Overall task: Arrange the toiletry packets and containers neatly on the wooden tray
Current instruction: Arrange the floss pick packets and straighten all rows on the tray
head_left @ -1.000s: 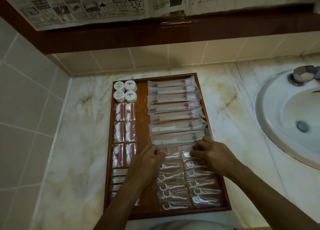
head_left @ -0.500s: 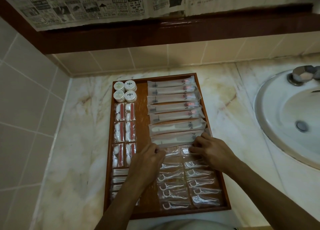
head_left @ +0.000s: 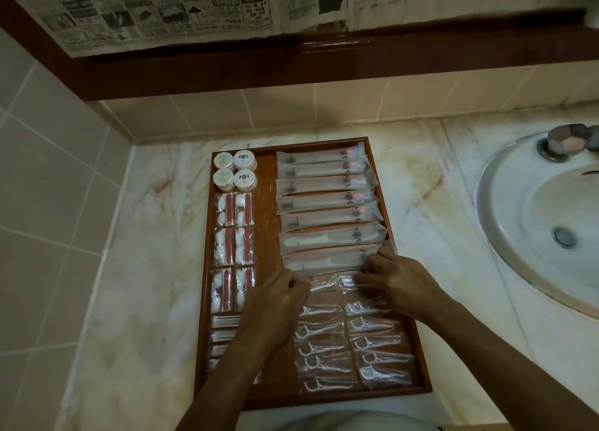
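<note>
I see the tray (head_left: pixel 382 184) on the counter (head_left: pixel 155 236), left of the sink (head_left: pixel 538 229). On it, four round containers (head_left: pixel 235 170) sit far-left, long packets (head_left: pixel 327 210) stack along the right, floss-pick packets (head_left: pixel 350 343) lie nearer. Both hands, left (head_left: pixel 275 297) and right (head_left: pixel 398 283), rest where those two groups meet.

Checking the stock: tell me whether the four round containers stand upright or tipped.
Upright: the four round containers sit in the wooden tray at its far left corner, lids facing up.

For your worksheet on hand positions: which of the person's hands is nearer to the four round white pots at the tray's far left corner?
Left. The left hand lies below the pots; the right hand is further across.
</note>
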